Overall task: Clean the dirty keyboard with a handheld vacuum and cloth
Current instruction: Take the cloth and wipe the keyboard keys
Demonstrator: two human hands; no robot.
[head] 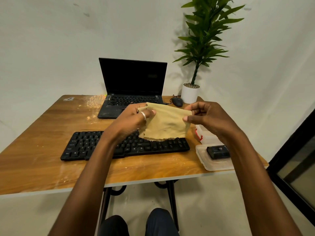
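**Cloth stretched over the keyboard, ready to come down**

I am sitting with the black keyboard (95, 147) lying across me on the wooden table (42, 164), its long axis running left to right. The cloth (166, 124) is hanging above the keyboard's right half, so the keys are lying straight below my fingers. My left hand (132, 118) is pinching the cloth's upper left corner between thumb and fingers. My right hand (208, 116) is pinching the upper right edge the same way, its other fingers curling in. Both hands are hovering about equally near the keys.

The cloth is looking thin and soft — a dull mustard yellow, lightly creased, its zigzag hem dangling over the far key rows; whether it is touching them I cannot tell.

Just right of the keyboard a small black device (218, 152) is sitting on a clear plastic lid (202, 155) — possibly the vacuum. Beyond the keyboard an open laptop (133, 79) is standing.
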